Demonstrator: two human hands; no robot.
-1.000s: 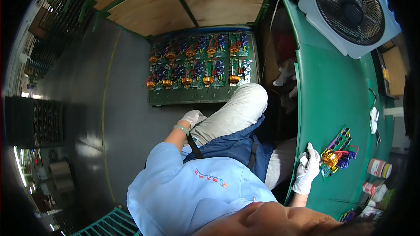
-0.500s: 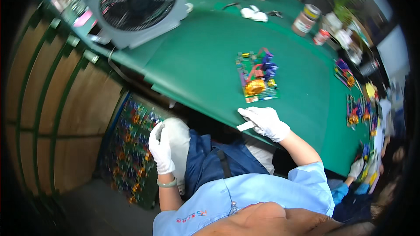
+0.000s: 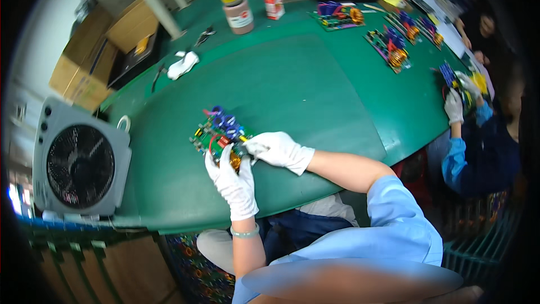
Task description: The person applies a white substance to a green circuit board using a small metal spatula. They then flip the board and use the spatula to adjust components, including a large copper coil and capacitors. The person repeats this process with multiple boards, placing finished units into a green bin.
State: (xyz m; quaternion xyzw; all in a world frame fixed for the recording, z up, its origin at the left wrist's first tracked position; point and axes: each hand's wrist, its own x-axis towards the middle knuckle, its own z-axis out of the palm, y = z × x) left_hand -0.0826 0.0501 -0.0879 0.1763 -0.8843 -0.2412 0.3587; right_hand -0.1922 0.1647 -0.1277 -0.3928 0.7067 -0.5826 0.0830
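Note:
A green circuit board (image 3: 205,145) with purple-blue capacitors, red wires and a copper-coloured coil is on the green table, left of the middle. My gloved left hand (image 3: 233,184) grips its near edge, with fingers reaching over it beside the coil. At the board's right edge is my gloved right hand (image 3: 279,151), its fingers closed and pointing at the parts. Whatever those fingertips pinch is too small and blurred to make out.
A grey fan (image 3: 81,160) stands at the left. Farther back are a white cloth (image 3: 183,65), a jar (image 3: 237,14) and a drink carton (image 3: 274,5). More boards (image 3: 388,50) lie at the far right, where a co-worker's gloved hands (image 3: 454,104) handle another board.
The view has swung to the right. My left hand has come up from beside my knee onto the board. My right hand has moved to the board's edge; its white strip no longer shows.

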